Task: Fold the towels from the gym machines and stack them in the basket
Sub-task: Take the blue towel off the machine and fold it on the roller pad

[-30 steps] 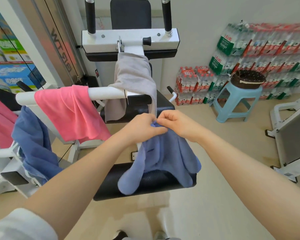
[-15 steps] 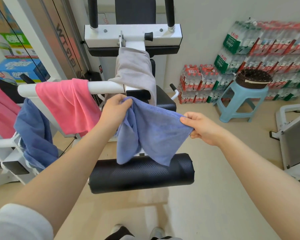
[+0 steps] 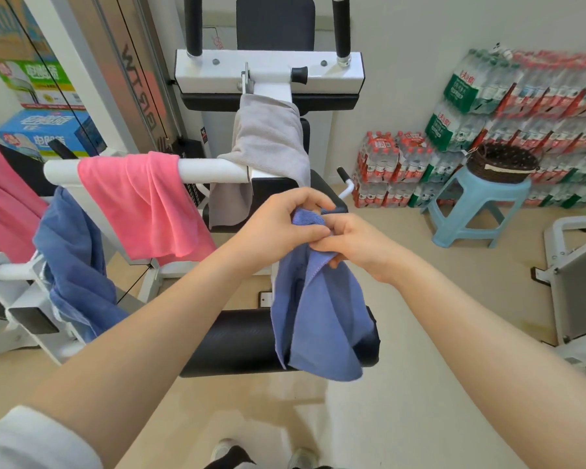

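A blue towel [image 3: 322, 319] hangs folded in half in front of me, above the black roller pad [image 3: 237, 340]. My left hand [image 3: 278, 228] and my right hand [image 3: 356, 245] meet at its top and both pinch the upper corners together. A pink towel [image 3: 142, 204] drapes over the white bar [image 3: 214, 170]. A grey towel [image 3: 268, 143] hangs over the machine's centre arm. Another blue towel [image 3: 71, 258] hangs at the left. A dark woven basket [image 3: 503, 164] stands on a light blue stool [image 3: 474, 208] at the right.
Stacked packs of bottled water [image 3: 521, 110] line the right wall behind the stool. A second white machine [image 3: 579, 275] stands at the right edge. Another pink towel [image 3: 4, 204] hangs at the far left. Cardboard boxes [image 3: 44, 133] sit behind the left frame. My shoes [image 3: 224, 450] show on the beige floor.
My hands held the blue towel spread apart half a second ago. They have now come together, folding the towel in half so it hangs lower.
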Demonstrator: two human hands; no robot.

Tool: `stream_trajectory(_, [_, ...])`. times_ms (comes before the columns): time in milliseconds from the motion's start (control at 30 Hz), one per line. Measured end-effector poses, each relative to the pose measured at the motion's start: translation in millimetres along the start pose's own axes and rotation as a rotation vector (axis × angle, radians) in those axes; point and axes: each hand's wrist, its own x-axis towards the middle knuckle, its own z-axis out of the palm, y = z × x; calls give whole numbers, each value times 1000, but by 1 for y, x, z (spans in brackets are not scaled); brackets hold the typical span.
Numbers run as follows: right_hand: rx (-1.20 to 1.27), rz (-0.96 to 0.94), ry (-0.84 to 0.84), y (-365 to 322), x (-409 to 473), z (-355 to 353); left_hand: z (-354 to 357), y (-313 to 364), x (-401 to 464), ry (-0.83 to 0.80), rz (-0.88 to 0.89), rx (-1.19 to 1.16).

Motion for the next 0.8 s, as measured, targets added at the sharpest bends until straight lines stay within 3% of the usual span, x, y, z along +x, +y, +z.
stream_trajectory(133, [43, 43, 174, 6, 2, -5, 5, -10, -5, -6, -197, -293])
stream_trajectory(267, [49, 93, 187, 10, 2, -2, 20, -23, -9, -14, -332, -439])
stream_trajectory(400, [110, 109, 269, 21, 1, -3, 24, -39, -7, 104, -446, -664])
stream_trajectory(500, [87, 37, 170, 23, -4, -2, 23, -46, -6, 220, -439, -666])
stream_trajectory(667, [104, -60, -110, 14, -9, 1, 24, -39, -5, 270, -400, -783])
stream_trajectory(800, [-88, -118, -39, 13, -7, 7, 20, -42, -7, 220, -405, -794])
